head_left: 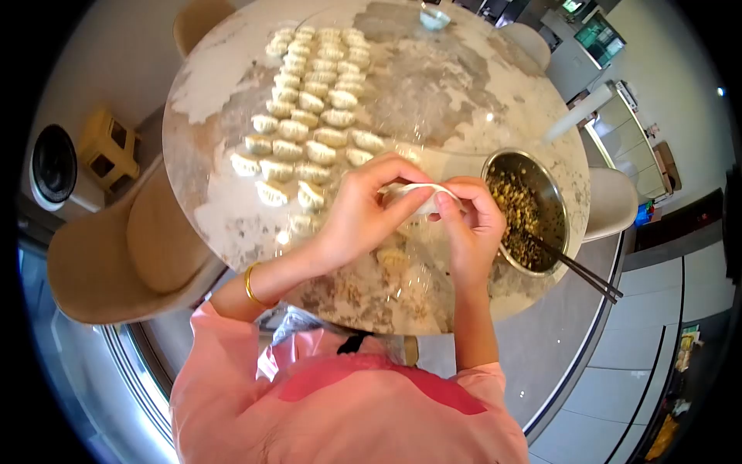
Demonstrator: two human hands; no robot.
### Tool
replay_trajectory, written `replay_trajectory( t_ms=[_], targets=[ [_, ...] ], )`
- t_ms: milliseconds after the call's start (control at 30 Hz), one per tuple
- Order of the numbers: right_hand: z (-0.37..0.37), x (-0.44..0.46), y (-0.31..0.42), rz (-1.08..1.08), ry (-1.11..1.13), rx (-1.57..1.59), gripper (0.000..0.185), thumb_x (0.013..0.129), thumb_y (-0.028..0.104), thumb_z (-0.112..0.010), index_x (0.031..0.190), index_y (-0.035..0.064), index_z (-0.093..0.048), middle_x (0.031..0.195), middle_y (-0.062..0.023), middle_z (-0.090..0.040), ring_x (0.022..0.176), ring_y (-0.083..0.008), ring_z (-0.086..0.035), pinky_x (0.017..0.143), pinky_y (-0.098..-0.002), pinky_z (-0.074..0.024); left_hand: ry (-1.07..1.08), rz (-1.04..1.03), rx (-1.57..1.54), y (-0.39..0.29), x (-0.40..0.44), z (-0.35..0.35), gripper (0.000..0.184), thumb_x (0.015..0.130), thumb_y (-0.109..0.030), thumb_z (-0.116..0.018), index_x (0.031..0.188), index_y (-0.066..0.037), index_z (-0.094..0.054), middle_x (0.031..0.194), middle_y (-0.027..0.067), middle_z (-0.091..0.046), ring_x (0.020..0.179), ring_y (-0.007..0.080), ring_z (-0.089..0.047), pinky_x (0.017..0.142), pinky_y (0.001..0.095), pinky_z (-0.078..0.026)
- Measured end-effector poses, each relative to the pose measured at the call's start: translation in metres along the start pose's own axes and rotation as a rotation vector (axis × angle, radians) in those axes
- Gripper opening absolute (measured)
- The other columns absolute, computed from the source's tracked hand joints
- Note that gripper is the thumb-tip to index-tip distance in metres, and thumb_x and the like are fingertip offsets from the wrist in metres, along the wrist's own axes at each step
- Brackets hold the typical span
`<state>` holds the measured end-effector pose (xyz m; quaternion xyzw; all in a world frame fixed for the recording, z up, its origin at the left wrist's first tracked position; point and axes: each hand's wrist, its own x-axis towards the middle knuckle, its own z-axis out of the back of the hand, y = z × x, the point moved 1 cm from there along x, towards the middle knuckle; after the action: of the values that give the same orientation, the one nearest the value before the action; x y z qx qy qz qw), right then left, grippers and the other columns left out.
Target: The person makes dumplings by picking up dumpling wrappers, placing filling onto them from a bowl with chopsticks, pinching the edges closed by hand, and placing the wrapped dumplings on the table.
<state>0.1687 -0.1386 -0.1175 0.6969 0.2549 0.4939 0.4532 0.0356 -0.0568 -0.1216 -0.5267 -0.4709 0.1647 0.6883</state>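
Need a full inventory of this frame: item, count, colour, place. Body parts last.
Table: one, marbled cream/grey/brown, centre
Dumplings: dozens, off-white, mostly in rows on table's left side
Wrapper: one, white, between both hands
Metal bowl: one, silver, table's right side
Filling: one batch, yellow/brown/green, in metal bowl
Chopsticks: one pair, dark, across bowl's near rim
Small bowl: one, pale blue, table's far edge
Chairs: at least four, beige/tan, around table
Stool: one, yellowish, left
Round-topped container: one, white/black, far left
Cabinets: several, pale, right
Other background items: too small to identify
Top: one, pink, on person
Bracelet: one, gold, left wrist
Left hand: one, pinching wrapper
Right hand: one, pinching wrapper
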Motion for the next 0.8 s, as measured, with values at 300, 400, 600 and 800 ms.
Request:
replay_trajectory(
  t_ms=[300,400,600,800],
  targets=[
    [-0.013,0.032,-0.024,-0.032,-0.080,0.062,0.008,0.085,-0.003,-0.063,0.092,-0.0026,-0.061,0.096,-0.0066,-0.056,0.088,-0.0124,-0.057,0.071,-0.0236,-0.0524,-0.001,0.074,-0.093,0.017,0.033,0.021,0.006,0.087,-0.001,-0.062,0.092,0.000,-0.060,0.089,0.0013,-0.059,0.084,0.0063,-0.059,0.057,0.0179,-0.044],
    [-0.010,0.028,-0.024,0.006,-0.075,-0.067,0.010,0.083,-0.001,-0.065,0.093,-0.0006,-0.062,0.095,-0.0068,-0.056,0.088,-0.0120,-0.057,0.074,-0.0231,-0.0501,-0.026,0.091,-0.105,0.019,0.032,0.015,0.006,0.085,-0.001,-0.064,0.091,0.000,-0.062,0.088,0.0033,-0.060,0.077,0.0074,-0.058,0.056,0.0189,-0.044],
    [-0.006,0.023,-0.030,-0.001,0.037,-0.093,0.011,0.083,0.002,-0.067,0.093,0.0012,-0.062,0.096,-0.0056,-0.055,0.088,-0.0115,-0.057,0.075,-0.0231,-0.0492,0.047,-0.060,0.139,0.025,0.026,0.020,0.008,0.080,0.003,-0.065,0.088,0.001,-0.065,0.085,0.0079,-0.064,0.071,0.0124,-0.060,0.055,0.0217,-0.047],
    [-0.006,0.025,-0.035,-0.103,0.033,-0.089,0.016,0.082,0.003,-0.067,0.097,0.0005,-0.062,0.098,-0.0069,-0.055,0.091,-0.0126,-0.057,0.076,-0.0242,-0.0496,0.085,-0.082,0.166,0.031,0.023,0.022,0.013,0.080,0.003,-0.067,0.091,0.001,-0.061,0.086,0.0092,-0.065,0.077,0.0145,-0.065,0.057,0.0235,-0.051]
  ],
)
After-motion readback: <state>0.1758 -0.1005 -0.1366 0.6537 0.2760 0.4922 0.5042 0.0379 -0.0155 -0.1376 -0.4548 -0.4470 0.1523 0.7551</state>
